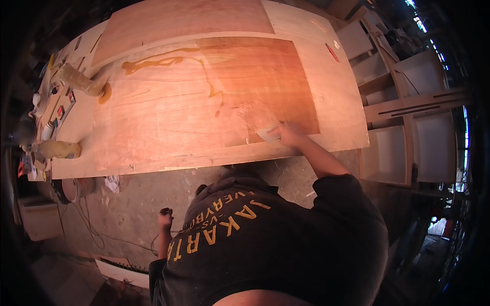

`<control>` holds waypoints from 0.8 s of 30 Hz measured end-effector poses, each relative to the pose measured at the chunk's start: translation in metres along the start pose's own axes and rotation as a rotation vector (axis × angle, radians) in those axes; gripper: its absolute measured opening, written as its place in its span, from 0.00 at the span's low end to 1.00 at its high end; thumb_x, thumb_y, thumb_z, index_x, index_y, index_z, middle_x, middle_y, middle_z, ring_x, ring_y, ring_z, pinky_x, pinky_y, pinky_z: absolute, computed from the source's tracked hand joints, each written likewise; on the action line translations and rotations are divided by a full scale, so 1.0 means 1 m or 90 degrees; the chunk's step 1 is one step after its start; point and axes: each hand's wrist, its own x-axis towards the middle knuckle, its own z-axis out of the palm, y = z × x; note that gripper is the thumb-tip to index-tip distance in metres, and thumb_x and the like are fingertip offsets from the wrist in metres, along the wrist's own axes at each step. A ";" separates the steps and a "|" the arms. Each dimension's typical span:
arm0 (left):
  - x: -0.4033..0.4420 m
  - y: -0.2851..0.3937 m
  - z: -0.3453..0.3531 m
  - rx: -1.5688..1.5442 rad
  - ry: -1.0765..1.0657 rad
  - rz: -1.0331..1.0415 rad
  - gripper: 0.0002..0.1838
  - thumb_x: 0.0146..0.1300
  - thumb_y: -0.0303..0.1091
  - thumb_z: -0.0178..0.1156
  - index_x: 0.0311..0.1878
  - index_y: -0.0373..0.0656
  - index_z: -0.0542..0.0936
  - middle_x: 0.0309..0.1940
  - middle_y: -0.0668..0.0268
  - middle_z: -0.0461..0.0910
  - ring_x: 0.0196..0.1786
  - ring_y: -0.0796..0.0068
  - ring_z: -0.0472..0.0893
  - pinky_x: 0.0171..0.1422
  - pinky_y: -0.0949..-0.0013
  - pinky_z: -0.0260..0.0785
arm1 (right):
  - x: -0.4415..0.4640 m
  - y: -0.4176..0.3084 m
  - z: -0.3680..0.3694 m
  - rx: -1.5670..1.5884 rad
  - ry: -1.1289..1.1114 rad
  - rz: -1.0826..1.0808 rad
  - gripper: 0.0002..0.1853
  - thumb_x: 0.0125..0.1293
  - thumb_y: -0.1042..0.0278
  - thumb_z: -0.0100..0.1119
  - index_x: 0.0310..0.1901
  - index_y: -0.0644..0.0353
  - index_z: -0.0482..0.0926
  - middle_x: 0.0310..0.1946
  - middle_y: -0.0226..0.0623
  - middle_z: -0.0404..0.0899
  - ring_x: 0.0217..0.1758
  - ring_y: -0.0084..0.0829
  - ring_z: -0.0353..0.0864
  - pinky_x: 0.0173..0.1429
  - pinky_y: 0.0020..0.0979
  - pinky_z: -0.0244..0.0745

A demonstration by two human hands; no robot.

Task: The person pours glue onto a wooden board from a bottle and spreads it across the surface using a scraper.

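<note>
My right hand (pixel 289 135) grips a pale flat spreader (pixel 268 133), its edge on the reddish wood sheet (pixel 153 112) near the front edge. Around the spreader the surface looks streaked and wet. A darker, coated area (pixel 265 71) covers the sheet's right part. An amber liquid trail (pixel 153 62) runs across the sheet and bends down towards the middle. My left hand (pixel 165 219) hangs low at my left side, away from the table, with its fingers closed around something small and dark that I cannot make out.
A cloudy plastic bottle (pixel 76 79) leans at the sheet's left, beside an amber patch (pixel 105 94). Another yellowish bottle (pixel 60 149) lies nearer. Another sheet (pixel 178 20) lies behind. Open wooden cabinets (pixel 385 153) stand right. A bucket (pixel 74 189) and cables (pixel 92 229) are on the floor.
</note>
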 end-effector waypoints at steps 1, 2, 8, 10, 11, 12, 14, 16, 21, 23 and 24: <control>0.004 -0.003 -0.002 0.005 0.002 0.000 0.23 0.66 0.36 0.69 0.57 0.29 0.80 0.39 0.51 0.86 0.30 0.66 0.86 0.34 0.64 0.78 | 0.000 0.005 0.012 -0.023 -0.008 -0.001 0.26 0.57 0.74 0.65 0.57 0.36 0.88 0.57 0.32 0.85 0.60 0.44 0.83 0.64 0.43 0.77; 0.008 -0.006 -0.003 0.009 0.003 0.000 0.23 0.66 0.36 0.69 0.57 0.29 0.80 0.39 0.51 0.86 0.30 0.65 0.86 0.34 0.64 0.78 | -0.002 0.011 0.022 -0.047 -0.016 -0.001 0.25 0.58 0.72 0.67 0.57 0.36 0.88 0.56 0.33 0.86 0.59 0.44 0.83 0.64 0.44 0.77; 0.016 -0.007 -0.003 0.036 -0.001 0.008 0.22 0.65 0.36 0.69 0.56 0.30 0.81 0.37 0.50 0.87 0.29 0.66 0.86 0.34 0.65 0.77 | -0.034 -0.002 0.022 0.062 0.032 -0.044 0.27 0.58 0.75 0.62 0.59 0.39 0.87 0.55 0.41 0.86 0.59 0.47 0.84 0.62 0.44 0.79; 0.016 -0.009 -0.002 0.042 -0.007 0.020 0.23 0.65 0.37 0.68 0.57 0.31 0.81 0.37 0.52 0.87 0.29 0.65 0.86 0.32 0.65 0.77 | -0.031 -0.018 0.009 0.101 0.108 -0.010 0.29 0.58 0.77 0.59 0.61 0.39 0.85 0.57 0.42 0.85 0.60 0.48 0.83 0.62 0.45 0.78; 0.016 -0.006 -0.003 0.045 -0.012 0.022 0.23 0.65 0.38 0.67 0.58 0.31 0.81 0.36 0.54 0.86 0.30 0.65 0.87 0.31 0.65 0.76 | -0.028 -0.028 0.004 0.122 0.144 0.006 0.30 0.58 0.78 0.58 0.61 0.39 0.85 0.58 0.42 0.85 0.61 0.48 0.83 0.62 0.45 0.78; 0.014 -0.005 -0.006 0.050 -0.017 0.024 0.24 0.65 0.39 0.66 0.58 0.31 0.81 0.36 0.56 0.85 0.30 0.64 0.87 0.29 0.65 0.75 | -0.024 -0.038 0.001 0.125 0.143 0.006 0.31 0.58 0.79 0.57 0.62 0.39 0.84 0.58 0.43 0.85 0.61 0.48 0.83 0.63 0.45 0.78; 0.021 -0.013 -0.008 0.057 -0.018 0.030 0.24 0.65 0.39 0.66 0.58 0.32 0.81 0.35 0.56 0.85 0.30 0.65 0.87 0.30 0.65 0.76 | -0.013 -0.053 -0.003 0.134 0.145 0.008 0.32 0.59 0.80 0.55 0.64 0.39 0.83 0.58 0.44 0.84 0.62 0.48 0.83 0.64 0.45 0.78; 0.020 -0.005 -0.010 0.063 -0.013 0.027 0.23 0.65 0.39 0.67 0.58 0.32 0.82 0.35 0.54 0.86 0.29 0.65 0.87 0.32 0.65 0.76 | -0.004 -0.055 -0.002 0.084 0.082 0.058 0.30 0.61 0.79 0.52 0.64 0.42 0.83 0.58 0.44 0.85 0.64 0.48 0.82 0.65 0.47 0.77; 0.016 -0.003 -0.014 0.040 0.013 0.032 0.23 0.65 0.38 0.68 0.57 0.32 0.82 0.35 0.49 0.88 0.28 0.65 0.86 0.34 0.64 0.77 | 0.001 -0.067 -0.001 0.048 0.108 0.069 0.30 0.63 0.78 0.50 0.64 0.38 0.83 0.61 0.41 0.83 0.64 0.46 0.81 0.66 0.47 0.77; 0.015 -0.007 -0.016 0.080 -0.006 0.012 0.22 0.64 0.38 0.68 0.57 0.32 0.82 0.34 0.50 0.88 0.28 0.66 0.86 0.34 0.63 0.77 | 0.011 -0.053 0.039 0.016 0.165 0.030 0.31 0.64 0.77 0.51 0.65 0.35 0.82 0.62 0.39 0.82 0.64 0.45 0.81 0.65 0.47 0.78; 0.013 -0.005 -0.016 0.100 -0.015 0.002 0.22 0.64 0.38 0.68 0.57 0.33 0.82 0.33 0.50 0.88 0.27 0.66 0.86 0.34 0.63 0.77 | 0.007 -0.053 0.041 0.025 0.145 0.029 0.31 0.62 0.78 0.52 0.65 0.34 0.82 0.63 0.37 0.81 0.64 0.45 0.81 0.66 0.46 0.78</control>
